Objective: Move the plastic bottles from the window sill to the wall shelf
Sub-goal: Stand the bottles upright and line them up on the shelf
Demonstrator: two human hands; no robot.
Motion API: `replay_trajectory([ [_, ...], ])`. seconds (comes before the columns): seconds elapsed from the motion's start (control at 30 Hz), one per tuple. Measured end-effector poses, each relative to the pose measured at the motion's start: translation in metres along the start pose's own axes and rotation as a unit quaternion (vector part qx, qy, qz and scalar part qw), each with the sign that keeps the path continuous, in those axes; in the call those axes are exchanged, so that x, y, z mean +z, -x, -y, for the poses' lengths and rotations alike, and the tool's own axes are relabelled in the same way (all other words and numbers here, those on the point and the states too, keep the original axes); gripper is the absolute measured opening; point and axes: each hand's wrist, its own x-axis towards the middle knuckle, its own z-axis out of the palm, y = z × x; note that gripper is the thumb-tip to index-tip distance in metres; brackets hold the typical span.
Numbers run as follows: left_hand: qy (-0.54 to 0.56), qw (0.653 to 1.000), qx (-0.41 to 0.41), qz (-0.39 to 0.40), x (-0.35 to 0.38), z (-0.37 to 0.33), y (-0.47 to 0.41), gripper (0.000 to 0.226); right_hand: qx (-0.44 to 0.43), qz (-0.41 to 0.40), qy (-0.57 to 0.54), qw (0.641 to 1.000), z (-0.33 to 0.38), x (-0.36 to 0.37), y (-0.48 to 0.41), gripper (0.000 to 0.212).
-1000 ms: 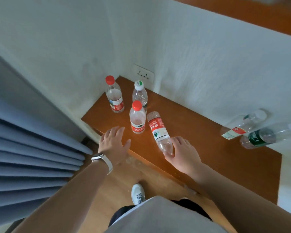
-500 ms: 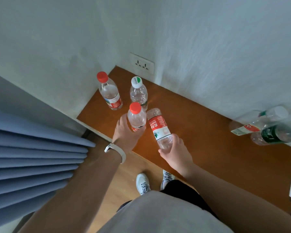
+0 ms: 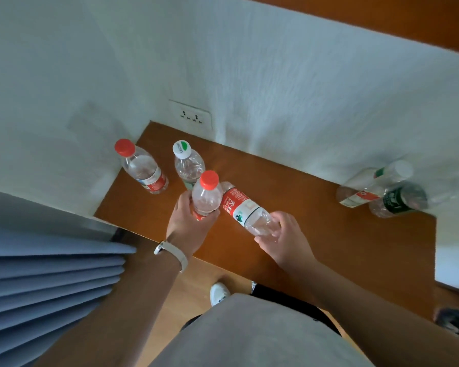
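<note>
The left hand (image 3: 188,223) is closed round the lower body of an upright red-capped bottle (image 3: 206,196), with the thumb on the left side and the fingers wrapped round the near side. This bottle is held near the front edge of the wooden ledge (image 3: 316,221), toward its left end. Whether its base touches the wood cannot be told. A pale watch band (image 3: 171,251) is worn on that wrist.

The right hand (image 3: 286,239) is curled round the near, clear end of a red-labelled bottle (image 3: 243,207), which is tipped on its side with its far end just beside the bottle in the left hand.

2 more bottles are stood upright in the back left corner of the ledge: a second red-capped bottle (image 3: 143,170) by the left wall, and a white-and-green-capped bottle (image 3: 188,165) beside it. At the right end, against the back wall, a white-labelled bottle (image 3: 366,188) and a dark green-labelled bottle (image 3: 400,198) are laid on their sides, touching.

A wall socket (image 3: 191,117) is set above the corner, and a blue curtain (image 3: 51,282) is hung at the left.
</note>
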Motion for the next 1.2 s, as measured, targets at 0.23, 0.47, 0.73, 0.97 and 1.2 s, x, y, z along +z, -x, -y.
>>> replay_trajectory([
  [0.23,0.001,0.998,0.058,0.036,0.013,-0.017,-0.001,0.071,0.04,-0.058,-0.085,0.994,0.007,-0.032,0.016,0.066],
  [0.47,-0.005,0.993,0.096,0.07,0.034,-0.034,-0.007,0.066,0.044,-0.16,-0.172,0.971,0.007,-0.07,0.028,0.079],
  [0.73,-0.012,0.986,0.138,0.091,0.059,-0.056,-0.01,0.064,0.051,-0.213,-0.242,0.945,0.0,-0.104,0.015,0.04],
  [0.97,0.001,0.979,0.161,0.122,0.084,-0.089,-0.026,0.059,0.04,-0.222,-0.203,0.953,-0.006,-0.121,-0.013,0.038],
  [1.2,0.016,0.976,0.158,0.15,0.111,-0.12,-0.047,0.052,-0.002,-0.23,-0.168,0.959,-0.015,-0.135,-0.05,0.037],
])
